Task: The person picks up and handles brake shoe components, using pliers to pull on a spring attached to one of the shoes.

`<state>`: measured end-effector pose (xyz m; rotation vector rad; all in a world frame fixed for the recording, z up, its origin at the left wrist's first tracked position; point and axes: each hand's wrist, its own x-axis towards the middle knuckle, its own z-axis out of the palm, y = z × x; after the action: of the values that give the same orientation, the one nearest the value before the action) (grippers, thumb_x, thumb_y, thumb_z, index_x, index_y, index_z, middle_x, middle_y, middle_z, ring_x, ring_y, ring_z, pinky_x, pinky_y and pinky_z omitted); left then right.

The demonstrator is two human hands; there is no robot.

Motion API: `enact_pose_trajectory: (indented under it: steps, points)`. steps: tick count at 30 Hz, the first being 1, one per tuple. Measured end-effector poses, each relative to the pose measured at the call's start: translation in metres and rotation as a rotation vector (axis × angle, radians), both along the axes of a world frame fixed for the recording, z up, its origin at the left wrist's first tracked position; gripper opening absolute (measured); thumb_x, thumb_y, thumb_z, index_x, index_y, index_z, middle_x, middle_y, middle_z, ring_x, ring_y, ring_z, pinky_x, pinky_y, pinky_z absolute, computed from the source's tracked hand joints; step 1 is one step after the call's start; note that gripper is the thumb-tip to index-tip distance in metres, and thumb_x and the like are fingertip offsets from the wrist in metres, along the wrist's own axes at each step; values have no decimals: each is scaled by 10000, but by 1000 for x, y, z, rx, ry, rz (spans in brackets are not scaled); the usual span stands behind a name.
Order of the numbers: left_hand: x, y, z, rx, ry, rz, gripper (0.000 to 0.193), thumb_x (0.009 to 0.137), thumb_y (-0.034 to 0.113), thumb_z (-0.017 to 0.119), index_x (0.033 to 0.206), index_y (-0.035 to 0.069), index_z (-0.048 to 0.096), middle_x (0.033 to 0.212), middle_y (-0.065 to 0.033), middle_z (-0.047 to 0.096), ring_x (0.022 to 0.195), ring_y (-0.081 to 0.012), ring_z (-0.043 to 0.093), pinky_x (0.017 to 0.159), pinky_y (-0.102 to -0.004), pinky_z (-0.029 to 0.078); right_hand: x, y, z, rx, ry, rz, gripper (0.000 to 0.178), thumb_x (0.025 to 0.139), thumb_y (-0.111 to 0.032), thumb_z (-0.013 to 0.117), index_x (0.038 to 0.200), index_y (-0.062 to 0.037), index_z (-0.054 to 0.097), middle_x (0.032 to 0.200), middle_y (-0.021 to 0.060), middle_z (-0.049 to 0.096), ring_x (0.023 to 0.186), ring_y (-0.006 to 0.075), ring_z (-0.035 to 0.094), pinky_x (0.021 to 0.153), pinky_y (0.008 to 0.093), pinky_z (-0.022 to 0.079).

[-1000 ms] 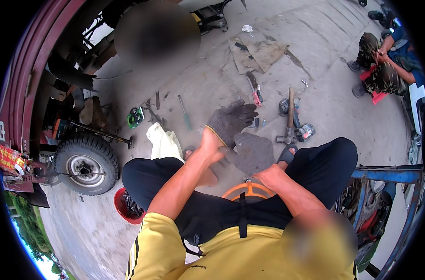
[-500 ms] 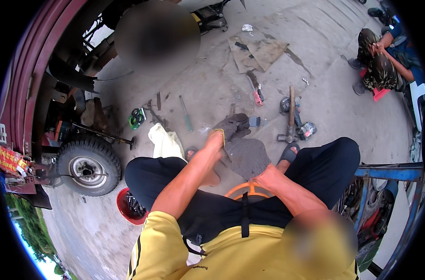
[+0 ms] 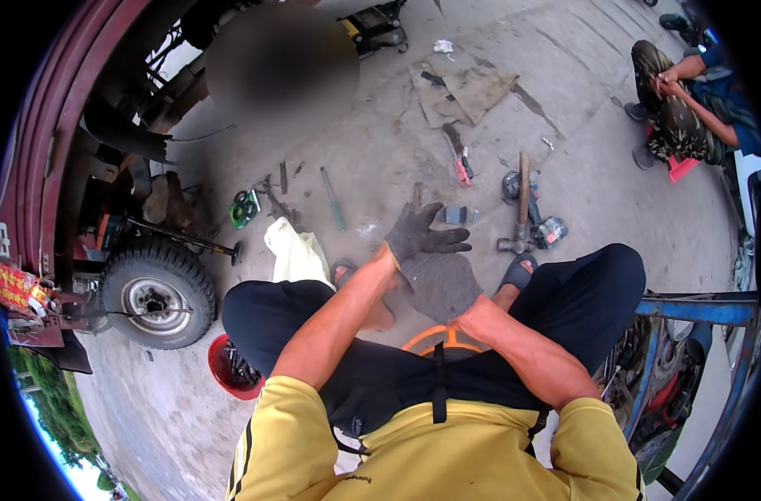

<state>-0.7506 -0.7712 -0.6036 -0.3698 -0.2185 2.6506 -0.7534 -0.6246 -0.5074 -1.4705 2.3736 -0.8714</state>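
Note:
My left hand [image 3: 424, 234] wears a dark grey work glove with a yellowish cuff edge. Its fingers are spread apart, and nothing lies between them. Just below it, my right hand [image 3: 444, 288], in a matching glove, shows mostly its back. The right fingers bend down out of sight beside my left wrist, so whether they grip the cuff is hidden. Beyond the left fingertips lies a small blue-grey block [image 3: 454, 215] on the concrete. A hammer [image 3: 522, 209] with a wooden handle rests to the right, alongside a cordless power tool [image 3: 551, 232].
Left of my legs are a tyred wheel [image 3: 156, 298], a red bowl of metal parts [image 3: 234, 367] and a white cloth [image 3: 297, 253]. A screwdriver [image 3: 333, 200], a red-handled tool [image 3: 461, 167] and flattened cardboard [image 3: 464, 90] lie ahead. Another person [image 3: 685, 104] sits at far right.
My left hand's fingers have gone from bunched together to spread. The right hand has stayed close to the left wrist, shifting only slightly.

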Motion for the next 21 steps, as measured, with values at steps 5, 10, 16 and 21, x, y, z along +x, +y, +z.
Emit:
enact_pose_trajectory:
  steps: [5, 10, 16, 21]
  points:
    - [15, 7, 24, -778, -73, -52, 620, 957, 319, 487, 1456, -37, 393, 1496, -199, 426, 1336, -372, 470, 1128, -504, 384, -1, 2, 4, 90, 14, -22, 169, 781, -217, 659, 874, -77, 680, 757, 142, 674, 683, 337, 666, 573, 464, 508]
    - [17, 2, 30, -583, -56, 20, 587, 883, 156, 512, 1434, -32, 443, 1429, -203, 500, 1288, -355, 526, 1122, -473, 406, -8, -1, 10, -104, 28, -149, 154, 799, -228, 653, 860, -89, 683, 725, 136, 664, 663, 336, 661, 561, 464, 500]
    - [8, 2, 8, -792, -16, 83, 511, 934, 146, 517, 1412, -29, 469, 1400, -176, 531, 1263, -320, 546, 1102, -457, 431, -7, 9, 9, -59, -1, -40, 185, 843, -257, 648, 887, -82, 686, 757, 140, 677, 679, 341, 665, 575, 455, 498]
    - [-3, 2, 0, -1279, -3, 98, 402, 974, 160, 548, 1351, 22, 553, 1313, -111, 587, 1135, -243, 601, 996, -405, 494, -5, 10, -2, -4, -92, -42, 229, 885, -287, 606, 903, -74, 686, 786, 164, 684, 689, 347, 665, 591, 452, 504]
